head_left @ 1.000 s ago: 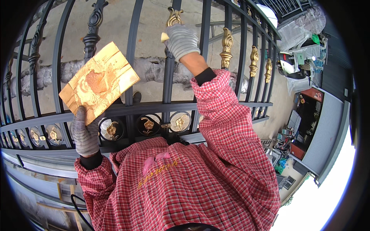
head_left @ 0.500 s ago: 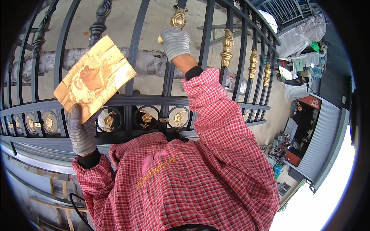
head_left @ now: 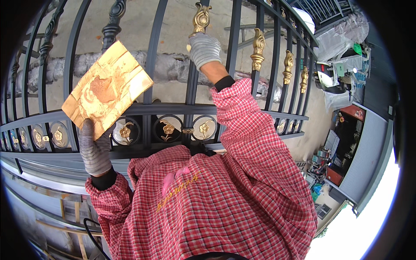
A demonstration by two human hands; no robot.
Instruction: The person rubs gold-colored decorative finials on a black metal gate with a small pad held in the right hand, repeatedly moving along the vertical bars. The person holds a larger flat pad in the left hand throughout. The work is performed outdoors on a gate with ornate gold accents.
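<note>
Wearing a red checked shirt (head_left: pixel 212 203) just this side of a dark metal fence (head_left: pixel 173 109). Gripping a gold-smeared board (head_left: pixel 106 89) in the gloved left hand (head_left: pixel 95 154), tilted before the fence, with thumb over its face. Curling the gloved right hand (head_left: pixel 205 48) around a small pale piece (head_left: pixel 188 47) by a fence bar (head_left: pixel 191 86), just below a gold ornament (head_left: pixel 201 18); cannot tell if touching. Seeing at least 3 more gold ornaments (head_left: pixel 258 48) farther right along the fence, then a silvery wrapped bundle (head_left: pixel 171 68) beyond it.

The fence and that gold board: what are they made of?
The fence looks like painted metal: its slim, straight dark bars have a slight sheen. The gold board could be wood or cardboard; shiny gold paint seems to hide what's underneath.
</note>
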